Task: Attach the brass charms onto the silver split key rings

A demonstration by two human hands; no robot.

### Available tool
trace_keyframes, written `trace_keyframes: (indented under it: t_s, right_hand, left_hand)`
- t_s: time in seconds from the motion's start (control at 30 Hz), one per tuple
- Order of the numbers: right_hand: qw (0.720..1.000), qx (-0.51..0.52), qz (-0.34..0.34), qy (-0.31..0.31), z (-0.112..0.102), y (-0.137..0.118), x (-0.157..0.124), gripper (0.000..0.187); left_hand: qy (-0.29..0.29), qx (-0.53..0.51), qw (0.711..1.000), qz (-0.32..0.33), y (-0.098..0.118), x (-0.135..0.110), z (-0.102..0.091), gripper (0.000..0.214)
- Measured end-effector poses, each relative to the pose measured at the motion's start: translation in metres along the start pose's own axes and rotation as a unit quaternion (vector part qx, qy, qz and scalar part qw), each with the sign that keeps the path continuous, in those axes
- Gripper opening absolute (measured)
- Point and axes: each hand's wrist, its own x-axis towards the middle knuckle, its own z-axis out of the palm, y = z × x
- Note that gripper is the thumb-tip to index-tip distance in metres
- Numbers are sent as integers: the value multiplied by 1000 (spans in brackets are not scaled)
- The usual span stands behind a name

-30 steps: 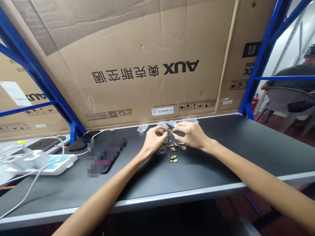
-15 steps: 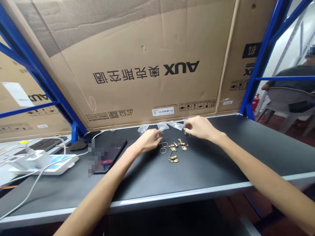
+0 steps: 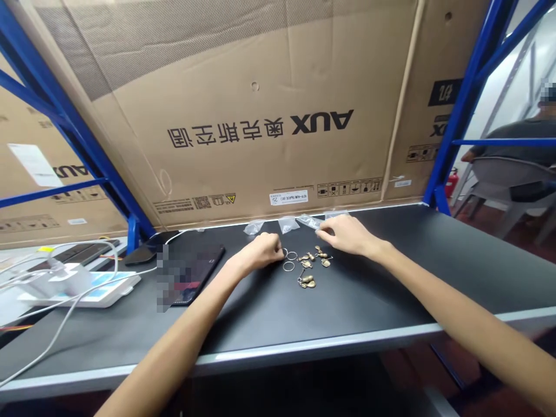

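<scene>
Rings (image 3: 289, 262) lie beside the curled fingers of the left hand (image 3: 263, 250) and charms (image 3: 307, 264) just short of the right hand (image 3: 345, 234), its fingers bent over the desk (image 3: 369, 284), each grip unclear, in apparent small-parts handling whose next move calls for a fine pinch.

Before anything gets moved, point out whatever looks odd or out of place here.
The cardboard box behind the table looks upside down: its AUX lettering is inverted. White cables straggle over the power strip and the table's left end, looking untidy. The rings and charms are too small to judge for damage.
</scene>
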Motion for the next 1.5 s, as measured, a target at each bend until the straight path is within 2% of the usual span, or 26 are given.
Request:
trace_keyframes:
  t_s: [0.1, 0.17, 0.27, 0.37, 0.63, 0.93, 1.23, 1.5]
  right_hand:
    - [998, 50, -27, -10, 10, -12, -1, 27]
    - [996, 79, -42, -16, 16, -18, -2, 28]
    - [994, 102, -47, -8, 19, -21, -2, 27]
    - [993, 113, -43, 9, 18, -17, 0, 26]
    - [988, 142, -53, 2, 16, -11, 1, 21]
    - [985, 167, -42, -17, 11, -15, 1, 21]
    - [988, 153, -30, -17, 10, -18, -1, 22]
    - [993, 102, -9, -51, 1, -16, 0, 26]
  left_hand:
    - [-15, -29, 999, 14, 19, -2, 0, 9]
    - [-4, -59, 998, 22, 32, -3, 4, 7]
    - [9, -112, 993, 28, 48, -6, 9, 11]
    - [-1, -168, 986, 23, 56, -8, 10, 21]
    - [-85, -274, 958, -10, 62, -11, 8, 36]
    - [-91, -322, 942, -23, 62, -11, 7, 35]
    - [-75, -328, 941, -24, 64, -12, 10, 31]
    - [4, -279, 960, -20, 62, -11, 15, 14]
